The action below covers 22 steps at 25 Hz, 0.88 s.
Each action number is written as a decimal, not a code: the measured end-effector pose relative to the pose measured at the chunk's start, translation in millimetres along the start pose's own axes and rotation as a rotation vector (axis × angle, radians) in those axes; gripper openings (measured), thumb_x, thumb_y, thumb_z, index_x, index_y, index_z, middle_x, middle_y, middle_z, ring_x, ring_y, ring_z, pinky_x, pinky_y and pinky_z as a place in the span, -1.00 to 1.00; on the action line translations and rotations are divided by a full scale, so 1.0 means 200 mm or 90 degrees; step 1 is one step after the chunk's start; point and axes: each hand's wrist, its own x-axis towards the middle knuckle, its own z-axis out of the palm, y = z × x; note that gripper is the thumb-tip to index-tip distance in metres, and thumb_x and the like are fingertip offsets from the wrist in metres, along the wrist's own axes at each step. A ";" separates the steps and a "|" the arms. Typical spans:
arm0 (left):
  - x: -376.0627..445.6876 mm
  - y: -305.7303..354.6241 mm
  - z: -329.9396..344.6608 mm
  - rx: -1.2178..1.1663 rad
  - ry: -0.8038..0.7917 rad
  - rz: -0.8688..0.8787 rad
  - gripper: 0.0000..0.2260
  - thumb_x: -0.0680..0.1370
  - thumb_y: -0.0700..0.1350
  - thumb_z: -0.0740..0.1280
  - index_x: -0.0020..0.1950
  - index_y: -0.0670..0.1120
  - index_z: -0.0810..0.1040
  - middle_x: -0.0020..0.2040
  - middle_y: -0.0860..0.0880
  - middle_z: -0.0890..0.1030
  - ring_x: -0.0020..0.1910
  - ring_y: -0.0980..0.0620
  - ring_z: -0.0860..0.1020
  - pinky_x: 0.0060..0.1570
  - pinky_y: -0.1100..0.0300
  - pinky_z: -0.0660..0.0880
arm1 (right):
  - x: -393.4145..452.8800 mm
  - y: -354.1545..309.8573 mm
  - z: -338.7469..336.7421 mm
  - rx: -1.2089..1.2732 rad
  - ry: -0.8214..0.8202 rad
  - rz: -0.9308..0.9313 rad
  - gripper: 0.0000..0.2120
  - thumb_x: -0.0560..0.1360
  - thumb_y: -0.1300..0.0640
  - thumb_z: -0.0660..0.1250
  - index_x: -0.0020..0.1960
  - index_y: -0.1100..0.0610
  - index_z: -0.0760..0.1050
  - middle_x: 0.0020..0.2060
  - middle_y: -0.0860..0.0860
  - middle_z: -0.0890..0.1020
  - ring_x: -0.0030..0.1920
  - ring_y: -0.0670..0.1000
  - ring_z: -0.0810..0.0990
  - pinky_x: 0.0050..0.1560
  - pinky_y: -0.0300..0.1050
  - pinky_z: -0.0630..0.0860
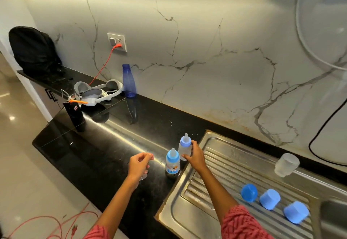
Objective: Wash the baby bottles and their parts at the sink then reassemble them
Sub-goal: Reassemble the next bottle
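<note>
Hands work over a black counter [105,156] at the left edge of a steel drainboard [221,165]. Right hand [195,157] grips a frosted bottle [185,149]: thumb and fingers are curled around its body, and it is upright with a blue ring and clear teat fitted. Whether its base touches the counter cannot be told. Left hand [139,165] hangs above the counter, fingers loosely curled with thumb and forefinger tips close together. Something clear shows below this hand, but whether the hand holds it cannot be told.

A second bottle [172,161], with a light blue ring, teat and printed label, stands upright on the counter between the hands, just beside the frosted bottle and at the drainboard edge.

Three blue caps lie in a row on the drainboard ribs, to the right of the right forearm: a darker cap [249,192], a middle cap [270,199] and a far-right cap [296,212]. A clear cup [286,164] lies tilted at the back rim of the drainboard, well apart from the bottles.

At the rear left of the counter stand a tall blue water bottle [128,78], a grey headset [97,93] and a black backpack [32,51]. An orange cable [105,64] runs from the wall socket [117,42] down toward the headset. Both sleeves are red and patterned.
</note>
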 end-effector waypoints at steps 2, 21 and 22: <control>-0.01 0.03 0.05 0.003 -0.026 0.020 -0.88 0.55 -0.20 0.32 -0.09 -0.23 0.60 -0.39 -0.02 0.52 -0.56 0.14 0.31 -0.64 0.35 0.24 | -0.01 0.01 -0.02 -0.024 -0.003 0.025 -0.29 0.40 0.11 0.48 0.44 0.11 0.21 0.40 0.09 0.35 0.38 0.10 0.37 0.37 0.09 0.37; -0.93 -0.25 1.41 0.144 -0.484 0.297 -0.80 0.52 -0.27 0.33 0.12 -0.13 0.49 0.08 -0.07 0.54 0.04 -0.01 0.51 0.03 0.22 0.46 | -1.19 0.36 -1.20 0.255 0.355 0.277 -0.87 0.52 0.09 0.36 -0.03 0.16 0.52 -0.32 0.01 0.57 -0.53 -0.18 0.49 -0.46 -0.33 0.42; -0.98 -0.30 1.45 0.223 -0.568 0.312 -0.75 0.49 -0.22 0.35 0.16 -0.13 0.49 0.13 -0.07 0.52 0.10 -0.02 0.51 0.14 0.13 0.45 | -1.26 0.44 -1.26 0.243 0.418 0.290 -0.83 0.51 0.05 0.36 -0.05 0.17 0.55 -0.34 0.01 0.57 -0.50 -0.15 0.48 -0.43 -0.30 0.42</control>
